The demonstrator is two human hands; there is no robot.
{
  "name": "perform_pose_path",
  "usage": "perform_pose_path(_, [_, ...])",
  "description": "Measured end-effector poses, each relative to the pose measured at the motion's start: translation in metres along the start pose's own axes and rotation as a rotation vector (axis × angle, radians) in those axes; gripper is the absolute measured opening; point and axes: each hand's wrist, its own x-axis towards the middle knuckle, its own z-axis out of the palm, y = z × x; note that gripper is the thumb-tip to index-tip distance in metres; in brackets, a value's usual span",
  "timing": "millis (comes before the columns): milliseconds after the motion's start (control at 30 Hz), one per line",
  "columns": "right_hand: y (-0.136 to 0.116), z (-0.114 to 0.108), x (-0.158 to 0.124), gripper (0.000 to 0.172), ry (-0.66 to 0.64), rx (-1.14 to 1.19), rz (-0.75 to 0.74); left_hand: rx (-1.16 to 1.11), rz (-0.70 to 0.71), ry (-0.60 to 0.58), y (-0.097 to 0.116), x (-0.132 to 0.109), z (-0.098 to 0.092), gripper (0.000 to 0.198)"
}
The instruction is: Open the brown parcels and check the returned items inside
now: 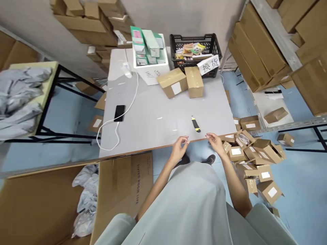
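Both of my hands are at the front edge of the grey table (153, 126). My left hand (180, 147) is curled with its fingers apart, and nothing large is in it. My right hand (215, 142) has its fingers loosely spread and holds nothing that shows. A black and yellow utility knife (196, 124) lies on the table just beyond and between my hands. Two taped cardboard boxes, one tilted with a white label (172, 83) and one beside it (194, 82), sit farther back. A black phone (119, 113) lies at the left under a white cable (132, 98).
At the table's back stand a white bin (150, 75) of green and white boxes and a black crate (218, 51) with colourful packets. Small cartons (264, 175) are heaped on the floor at right. A large open carton (122, 190) with grey bags is front left.
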Motion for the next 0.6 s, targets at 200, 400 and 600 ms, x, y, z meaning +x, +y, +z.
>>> perform_pose_path(200, [-0.044, 0.08, 0.016, 0.06, -0.086, -0.032, -0.015, -0.043, -0.074, 0.159, -0.029, -0.006, -0.094, 0.019])
perform_pose_path(400, [-0.066, 0.113, 0.036, 0.061, -0.137, -0.094, -0.009, -0.086, -0.02, 0.235, -0.041, 0.008, -0.131, 0.01])
perform_pose_path(600, [-0.076, 0.137, 0.083, 0.064, -0.176, -0.109, -0.029, -0.077, -0.053, 0.293, -0.042, 0.03, -0.147, 0.018])
